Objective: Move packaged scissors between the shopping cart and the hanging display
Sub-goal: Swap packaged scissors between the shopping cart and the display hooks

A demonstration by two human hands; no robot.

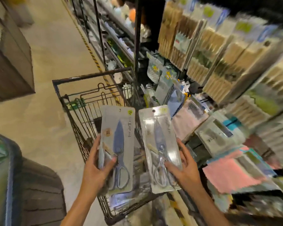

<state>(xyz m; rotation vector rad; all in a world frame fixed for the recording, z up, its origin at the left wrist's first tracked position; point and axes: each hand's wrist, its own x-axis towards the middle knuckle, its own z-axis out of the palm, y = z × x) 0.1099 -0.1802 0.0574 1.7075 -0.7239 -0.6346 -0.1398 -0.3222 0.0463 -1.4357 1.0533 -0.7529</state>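
Observation:
Two packs of blue-handled scissors are held up over the black wire shopping cart (69, 101). My left hand (96, 167) grips the left pack (121, 128) by its lower left edge, thumb across the front. My right hand (185, 168) holds the right pack (155, 128) at its lower right, thumb on the front and fingers behind. Both packs stand upright with their hang holes at the top. More packaged goods lie in the cart's bottom (131, 198). The hanging display (163, 75) with pegged packs is to the right, just past the cart.
Blurred pegged goods fill the right wall: wooden utensils (219, 51) above, pink and blue cloths (232, 173) below. A black shelf upright (137, 38) rises behind the cart. The beige aisle floor (55, 54) lies to the left, and a dark tyre-like object (39, 185) sits at lower left.

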